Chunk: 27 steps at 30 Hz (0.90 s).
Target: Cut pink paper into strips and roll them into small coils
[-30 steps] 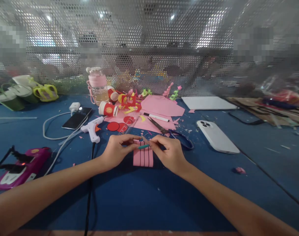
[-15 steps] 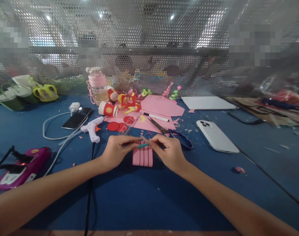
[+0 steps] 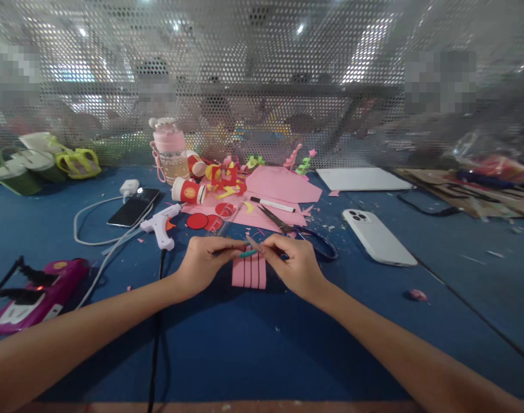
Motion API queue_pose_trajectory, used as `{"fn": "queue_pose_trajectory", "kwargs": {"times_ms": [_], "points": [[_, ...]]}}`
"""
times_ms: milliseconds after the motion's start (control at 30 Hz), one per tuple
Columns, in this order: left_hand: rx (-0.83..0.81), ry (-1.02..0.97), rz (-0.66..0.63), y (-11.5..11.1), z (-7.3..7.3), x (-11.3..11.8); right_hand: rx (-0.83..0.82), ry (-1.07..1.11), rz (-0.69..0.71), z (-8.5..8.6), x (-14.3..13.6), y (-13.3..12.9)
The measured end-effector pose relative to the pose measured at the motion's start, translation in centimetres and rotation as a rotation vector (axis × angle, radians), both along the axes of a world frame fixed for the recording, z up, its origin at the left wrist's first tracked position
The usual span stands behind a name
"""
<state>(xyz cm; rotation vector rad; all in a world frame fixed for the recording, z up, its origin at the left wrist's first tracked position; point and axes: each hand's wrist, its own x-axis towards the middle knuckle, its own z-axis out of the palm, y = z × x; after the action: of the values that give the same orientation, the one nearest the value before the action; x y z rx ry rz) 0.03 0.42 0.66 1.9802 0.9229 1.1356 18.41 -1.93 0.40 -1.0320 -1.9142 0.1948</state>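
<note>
Both hands are raised over a pink paper piece [image 3: 248, 274] with dark lines down it, at the middle of the blue table. A slim teal piece [image 3: 247, 253] sticks out from the pinched fingertips of my left hand [image 3: 205, 264]. My right hand [image 3: 294, 264] is also pinched, on a thin, pale, pointed strip [image 3: 252, 243] that slants up to the left. The two pieces meet or cross between my hands; whether they are joined I cannot tell. Blue-handled scissors [image 3: 296, 230] lie just beyond my right hand. A white glue gun [image 3: 162, 225] lies beyond my left.
Pink paper sheets [image 3: 283, 184], a marker [image 3: 272, 204], red circles [image 3: 197, 221] and a paper cup [image 3: 187, 191] lie ahead. A pink-lidded bottle [image 3: 170, 149] stands behind them. Left are a black phone [image 3: 133, 207] and purple power strip [image 3: 50, 292]; right, a white phone [image 3: 379, 238].
The pale strip between my fingertips shows slightly more, and the teal piece has shifted a little left. My hands stay almost in place.
</note>
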Motion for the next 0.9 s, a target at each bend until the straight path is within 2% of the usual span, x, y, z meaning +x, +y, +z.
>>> {"fn": "queue_pose_trajectory", "kwargs": {"times_ms": [233, 433, 533, 600, 667, 733, 800, 900], "points": [[-0.097, -0.022, 0.03, 0.4, -0.2, 0.2, 0.233, -0.133, -0.01, -0.4, 0.2, 0.8], [-0.128, -0.021, -0.045, 1.2, 0.3, 0.1, 0.448, -0.387, -0.001, -0.2, 0.7, 1.5], [0.048, 0.035, -0.047, 1.6, 0.2, -0.1, 0.671, -0.59, 0.022, 0.4, 1.1, 1.9], [0.191, 0.081, -0.05, 1.7, 0.1, -0.3, 0.82, -0.711, 0.085, 0.9, 1.4, 2.1], [0.265, 0.111, -0.06, 1.8, -0.2, -0.5, 0.922, -0.802, 0.15, 1.2, 1.6, 2.3], [0.386, 0.161, -0.109, 1.9, -0.5, -0.9, 0.976, -0.848, 0.188, 1.1, 1.7, 2.3], [0.599, 0.227, -0.187, 2.0, -0.8, -1.2, 0.993, -0.868, 0.232, 0.9, 1.7, 2.2], [0.833, 0.302, -0.29, 1.9, -1.2, -1.7, 0.923, -0.881, 0.354, 0.3, 1.8, 1.8]]}}
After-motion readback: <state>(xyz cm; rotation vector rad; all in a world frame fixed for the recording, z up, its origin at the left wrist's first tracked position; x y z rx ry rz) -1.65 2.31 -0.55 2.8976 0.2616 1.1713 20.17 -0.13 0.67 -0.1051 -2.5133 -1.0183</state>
